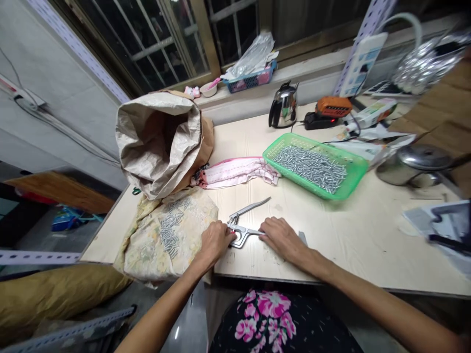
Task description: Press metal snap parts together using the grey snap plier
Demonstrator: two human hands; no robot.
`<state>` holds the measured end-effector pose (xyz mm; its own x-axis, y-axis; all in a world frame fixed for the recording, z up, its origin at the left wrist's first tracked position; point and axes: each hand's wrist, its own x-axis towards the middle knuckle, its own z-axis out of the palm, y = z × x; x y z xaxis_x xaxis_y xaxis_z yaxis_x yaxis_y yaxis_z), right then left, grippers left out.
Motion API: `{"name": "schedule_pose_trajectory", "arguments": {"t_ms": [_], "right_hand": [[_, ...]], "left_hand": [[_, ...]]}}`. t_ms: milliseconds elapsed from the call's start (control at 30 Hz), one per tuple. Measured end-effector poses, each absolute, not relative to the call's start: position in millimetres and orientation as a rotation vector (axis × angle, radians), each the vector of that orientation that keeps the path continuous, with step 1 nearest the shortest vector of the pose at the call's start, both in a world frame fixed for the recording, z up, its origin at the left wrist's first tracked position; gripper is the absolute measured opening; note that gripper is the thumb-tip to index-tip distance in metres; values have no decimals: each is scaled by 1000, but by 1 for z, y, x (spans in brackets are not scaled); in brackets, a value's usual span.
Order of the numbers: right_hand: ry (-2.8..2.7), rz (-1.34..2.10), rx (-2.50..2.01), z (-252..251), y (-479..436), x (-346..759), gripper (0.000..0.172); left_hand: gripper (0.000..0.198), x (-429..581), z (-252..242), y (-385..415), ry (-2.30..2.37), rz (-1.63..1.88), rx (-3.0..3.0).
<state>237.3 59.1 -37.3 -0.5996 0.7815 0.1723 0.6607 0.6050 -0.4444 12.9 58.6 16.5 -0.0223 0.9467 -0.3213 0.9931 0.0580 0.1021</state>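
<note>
While the plier-type hand tool [241, 238] lies flat near the front edge of the table [349, 235], both hands bear on it. Left hand [215, 240] is at the tool's head, fingertips bunched; whether they pinch anything cannot be told. It sits just beside the floral cloth [147, 250] carrying loose metal pins [170, 228], evidently kept within reach. Right hand [281, 238] curls over the lower handle, apparently steadying it, and the upper handle stands raised. A green basket [358, 169] of similar pins sits well apart, behind.
</note>
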Motion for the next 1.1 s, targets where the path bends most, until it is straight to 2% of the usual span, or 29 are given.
{"name": "schedule_pose_trajectory", "arguments": {"t_ms": [267,333,433,567,633,700,800,1000,1100], "right_hand": [[-2490,377,-1243,-42,63,229,7],[-2492,385,-1253,-42,63,228,8],[-2507,387,-1267,-39,62,228,8],[-2527,409,-1261,-34,62,231,7],[-2519,425,-1243,-34,62,233,7],[-2511,425,-1219,-37,61,235,7],[-2488,357,-1157,-47,59,236,9],[-2411,217,-1013,-61,60,237,22],[-2409,186,-980,-62,60,238,24]], "left_hand": [[11,-4,28,79,1949,-466,1999],[12,-9,37,84,1969,-436,1988],[19,7,70,95,1923,-23,1991],[33,56,141,107,1667,911,2194],[42,69,168,109,1580,1163,2295],[40,66,178,111,1571,1222,2397],[28,27,158,117,1720,1000,2514],[23,-107,81,96,2273,-32,2218],[23,-143,54,75,2302,-320,2114]]}}
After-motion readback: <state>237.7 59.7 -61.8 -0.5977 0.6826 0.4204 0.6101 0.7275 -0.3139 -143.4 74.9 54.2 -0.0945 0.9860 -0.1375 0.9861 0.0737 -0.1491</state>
